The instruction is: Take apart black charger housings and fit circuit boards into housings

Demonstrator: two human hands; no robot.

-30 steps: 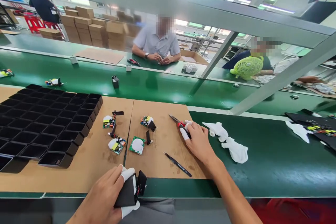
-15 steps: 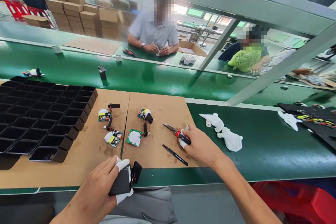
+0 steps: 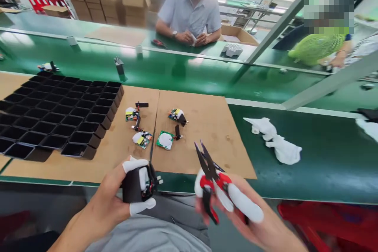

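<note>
My left hand (image 3: 118,189), with white finger cots, grips a black plastic charger housing (image 3: 131,187) at the bench's front edge. Its open side faces right, showing a white-coated board and wires, and a black plug piece with prongs (image 3: 158,180) at the opening. In my right hand (image 3: 233,204), also with finger cots, is a pair of needle-nose pliers (image 3: 208,169) with red and black handles, jaws slightly apart and pointing away from me. The jaws are apart from the housing. Black tweezers (image 3: 217,165) lie on the cardboard, mostly hidden behind the pliers and hand.
Several circuit boards with plug pieces (image 3: 165,140) lie on the cardboard (image 3: 206,114). Rows of black housings (image 3: 79,150) stand at left. White crumpled cloths (image 3: 285,151) lie on the green bench at right. Across the belt a co-worker (image 3: 191,15) handles a small white piece.
My right hand has lifted the pliers off the cardboard and brought them nearer, jaws now parted. My left hand has turned the housing so its open side shows. The view has shifted.
</note>
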